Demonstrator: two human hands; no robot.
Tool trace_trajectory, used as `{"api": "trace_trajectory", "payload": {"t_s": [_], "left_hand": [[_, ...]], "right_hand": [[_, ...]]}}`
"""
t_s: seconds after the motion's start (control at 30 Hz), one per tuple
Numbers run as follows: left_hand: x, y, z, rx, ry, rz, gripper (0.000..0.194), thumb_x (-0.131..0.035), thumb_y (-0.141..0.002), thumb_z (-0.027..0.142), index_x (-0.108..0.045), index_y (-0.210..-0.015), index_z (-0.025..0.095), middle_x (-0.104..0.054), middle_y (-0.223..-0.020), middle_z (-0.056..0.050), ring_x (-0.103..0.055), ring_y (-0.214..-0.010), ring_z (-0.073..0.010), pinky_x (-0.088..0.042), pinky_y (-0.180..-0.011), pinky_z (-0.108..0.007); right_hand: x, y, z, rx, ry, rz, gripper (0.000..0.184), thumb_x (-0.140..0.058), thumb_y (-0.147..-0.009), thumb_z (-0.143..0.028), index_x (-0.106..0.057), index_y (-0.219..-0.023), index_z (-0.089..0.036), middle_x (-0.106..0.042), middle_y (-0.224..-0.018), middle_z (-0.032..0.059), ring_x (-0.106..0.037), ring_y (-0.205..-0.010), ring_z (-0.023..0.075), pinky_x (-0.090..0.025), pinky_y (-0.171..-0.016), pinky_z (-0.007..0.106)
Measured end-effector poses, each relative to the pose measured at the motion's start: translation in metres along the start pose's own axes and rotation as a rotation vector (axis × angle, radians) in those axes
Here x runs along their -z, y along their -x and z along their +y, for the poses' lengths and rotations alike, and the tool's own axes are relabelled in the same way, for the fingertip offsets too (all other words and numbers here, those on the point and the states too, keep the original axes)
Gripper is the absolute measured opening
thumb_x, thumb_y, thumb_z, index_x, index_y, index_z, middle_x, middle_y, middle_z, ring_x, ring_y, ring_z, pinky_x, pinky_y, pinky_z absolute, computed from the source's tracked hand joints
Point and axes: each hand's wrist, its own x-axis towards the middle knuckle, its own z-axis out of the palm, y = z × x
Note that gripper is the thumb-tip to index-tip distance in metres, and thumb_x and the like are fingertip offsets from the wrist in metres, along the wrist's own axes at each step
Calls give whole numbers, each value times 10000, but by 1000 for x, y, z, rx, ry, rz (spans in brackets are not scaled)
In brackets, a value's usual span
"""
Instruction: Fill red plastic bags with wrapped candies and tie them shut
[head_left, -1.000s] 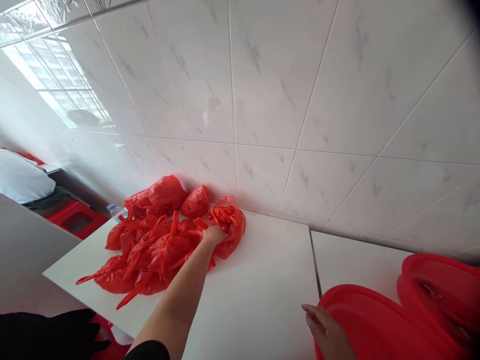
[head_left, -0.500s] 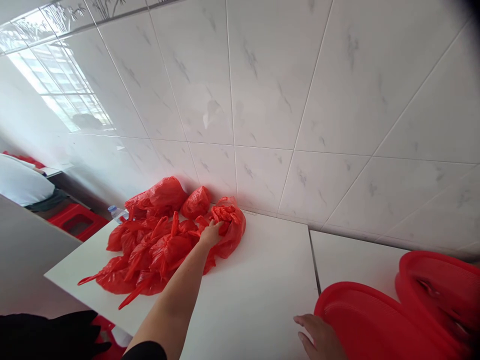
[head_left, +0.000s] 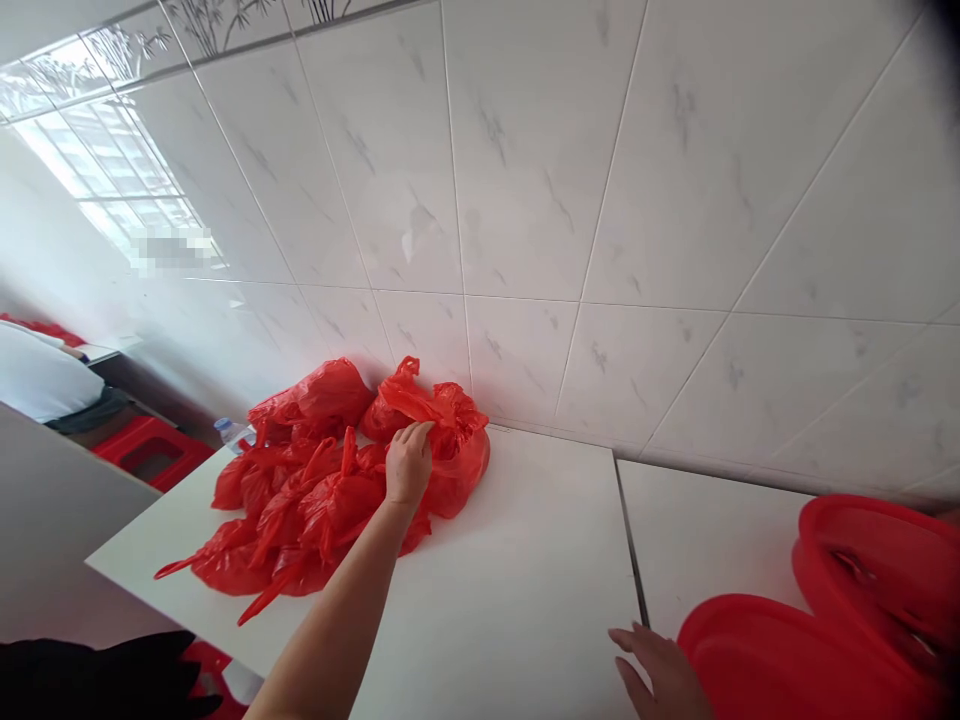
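My left hand (head_left: 409,465) reaches across the white table to a red plastic bag (head_left: 461,465) at the right end of a group of bags. Its fingers are closed on the crumpled top of that bag, pulled up and toward the left. Several other red plastic bags (head_left: 341,505), some with their handles sticking up, lie beside and under my forearm; their contents are hidden. My right hand (head_left: 664,675) is at the lower right with thumb and fingers apart, beside a red plastic basket (head_left: 757,650). Whether it touches the basket's rim I cannot tell.
A second red basket (head_left: 885,560) stands behind the first, near the tiled wall (head_left: 525,370). A gap (head_left: 630,540) divides two white tabletops. A clear bottle (head_left: 231,432) stands behind the bags. At the left are a red stool (head_left: 154,450) and part of a person (head_left: 45,380).
My left hand has drawn the bag's top up and to the left, over the neighbouring bag. The nearer basket has shifted right and toward me, and my right hand has moved slightly right.
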Motion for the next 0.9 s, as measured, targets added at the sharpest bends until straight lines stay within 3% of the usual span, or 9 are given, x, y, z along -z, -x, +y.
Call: {"api": "trace_trajectory", "payload": {"t_s": [0.07,0.13,0.27,0.33,0.43,0.57,0.67,0.77,0.9], "left_hand": [[3,24,18,-118,62,-23,358,-378,-893,98,-648,-1111,188,-678,-1116,-100,-577,-1085,-235,-403,-984,-421],[0,59,40,-298,186,-141,355,-379,-910,119,-669,-1089,218,-681,-1132,-85,-596,-1049,-225,-419,-957,-396],[-9,137,85,-488,407,-421,311,-423,-936,218,-644,-1149,268,-665,-1177,-72,-604,-966,-247,-438,-860,-386],[-12,166,101,-524,485,-531,295,-431,-939,250,-638,-1146,290,-671,-1154,-59,-602,-961,-245,-430,-848,-370],[-17,186,107,-555,471,-672,261,-420,-940,251,-668,-1022,264,-695,-1026,-68,-596,-893,-239,-428,-791,-353],[-22,185,91,-363,298,-822,242,-453,-863,112,-668,-827,218,-689,-855,-79,-585,-802,-237,-430,-712,-342],[-15,176,91,-116,397,-801,213,-508,-812,121,-646,-923,240,-678,-937,-50,-595,-782,-203,-440,-720,-317],[-3,165,115,89,645,-713,140,-595,-799,271,-604,-935,236,-655,-904,-31,-574,-715,-168,-445,-661,-276],[2,149,152,263,964,-737,413,-648,-756,431,-523,-1094,231,-630,-906,-36,-552,-680,-151,-432,-534,-229]], "right_hand": [[0,-3,-33,-59,-236,24,365,-475,-845,-477,-691,-1065,-282,-668,-1167,55,-570,-1147,273,-482,-953,414],[-2,-8,-66,-91,-502,56,403,-532,-814,-490,-622,-1158,-300,-639,-1202,54,-577,-1130,251,-495,-926,383],[-4,-31,-112,-115,-1007,151,820,-725,-651,-478,-357,-1363,-305,-555,-1277,98,-590,-1087,260,-536,-792,366],[-4,-41,-120,-150,-1116,148,672,-736,-649,-472,-495,-1233,-243,-634,-1128,93,-627,-980,259,-527,-776,366],[4,-49,-111,-268,-1194,118,371,-683,-722,-477,-626,-937,-181,-685,-873,57,-644,-851,235,-515,-749,348],[27,-48,-85,-329,-1310,341,395,-691,-708,-474,-613,-1017,-240,-677,-1037,29,-626,-988,231,-517,-799,346],[39,-44,-78,-341,-1085,418,392,-716,-674,-467,-637,-974,-227,-690,-1000,37,-619,-988,252,-508,-804,355],[35,-38,-91,-263,-826,346,316,-654,-739,-457,-648,-927,-204,-692,-870,46,-634,-817,241,-507,-705,353],[17,-26,-119,-96,-789,340,358,-625,-772,-384,-584,-1090,-226,-663,-988,47,-623,-863,231,-520,-755,370]]}}
